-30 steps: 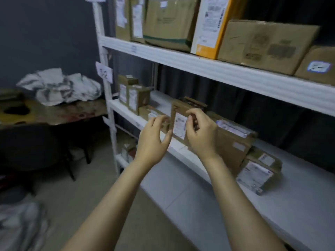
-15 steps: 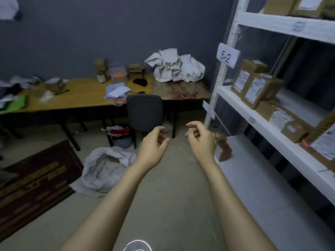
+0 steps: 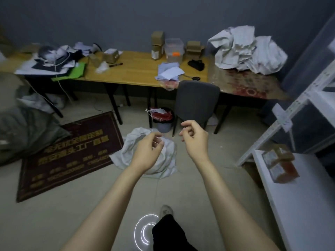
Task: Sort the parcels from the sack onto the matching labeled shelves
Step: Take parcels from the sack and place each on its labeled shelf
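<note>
We're holding both arms out over the floor, facing the worktop (image 3: 137, 71).

Left grip (image 3: 147, 151): fingers curling loosely, holding nothing, hanging over the white sack (image 3: 169, 160). Right grip (image 3: 194, 140): same loose curl, nothing in it, hanging just right of the sack's far edge. The grips are sitting near each other, not touching.

The sack is lying crumpled on the floor, in front of the bin (image 3: 163, 122) and the grey chair (image 3: 196, 102). We can't tell what's inside it.

Brown parcels (image 3: 280, 163) are sitting on the low shelf (image 3: 299, 205) at right, near its far left corner. They're blurred, but look like two, touching. The rack post (image 3: 297, 103) is carrying a small white label (image 3: 280, 113), too blurred to read.

On the worktop we're seeing:
- small boxes (image 3: 157, 45) and a clear tub (image 3: 174, 49) along the back edge
- loose papers (image 3: 168, 72) near the front edge
- a heap of white sacks (image 3: 248, 51) at the right end

A dark mat (image 3: 72, 151) is lying on the floor just left of the sack. Our shoe (image 3: 165, 210) is showing at the bottom.
</note>
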